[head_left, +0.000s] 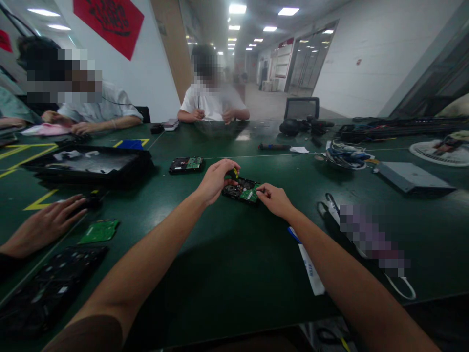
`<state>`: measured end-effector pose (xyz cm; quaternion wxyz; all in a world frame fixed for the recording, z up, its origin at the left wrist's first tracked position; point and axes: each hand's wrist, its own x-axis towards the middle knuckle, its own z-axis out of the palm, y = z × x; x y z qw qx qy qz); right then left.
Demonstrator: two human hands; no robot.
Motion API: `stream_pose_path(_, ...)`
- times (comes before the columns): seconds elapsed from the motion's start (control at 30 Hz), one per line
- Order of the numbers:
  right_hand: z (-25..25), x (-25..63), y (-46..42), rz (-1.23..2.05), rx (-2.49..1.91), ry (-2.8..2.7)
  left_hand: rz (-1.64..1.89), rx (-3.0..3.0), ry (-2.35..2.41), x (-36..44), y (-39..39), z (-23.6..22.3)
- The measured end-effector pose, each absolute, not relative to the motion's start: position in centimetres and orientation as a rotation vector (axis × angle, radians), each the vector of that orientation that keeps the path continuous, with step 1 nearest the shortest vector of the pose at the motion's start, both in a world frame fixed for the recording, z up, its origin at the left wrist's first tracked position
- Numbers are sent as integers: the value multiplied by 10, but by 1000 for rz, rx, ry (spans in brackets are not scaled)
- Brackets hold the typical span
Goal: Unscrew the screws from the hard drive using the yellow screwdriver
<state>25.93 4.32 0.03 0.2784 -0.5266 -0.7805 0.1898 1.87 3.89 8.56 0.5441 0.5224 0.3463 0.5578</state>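
Observation:
A hard drive [240,195] with a green circuit board lies on the table in front of me, board side up. My left hand [217,180] is closed around the yellow-and-black handle of a screwdriver [233,173], held over the drive's left part. The screwdriver's tip is too small to make out. At the drive's right end, my right hand [275,198] pinches the edge by the green board with thumb and fingers. A second hard drive [186,165] with a green board rests farther back, left of my left hand.
On the left lie a black tray [146,164], a loose green circuit board [98,231], a black drive-like part [54,283] and a co-worker's hand [51,220]. To the right are bundled cables [344,155], a grey metal box [414,177] and a lanyard [361,249]. Two people sit across.

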Motion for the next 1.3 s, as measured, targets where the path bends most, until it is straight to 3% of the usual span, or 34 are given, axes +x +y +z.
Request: stream_pose_path(1.3,0,260,44,515,-1442,-2103,1266,1307,797,21,37,88)
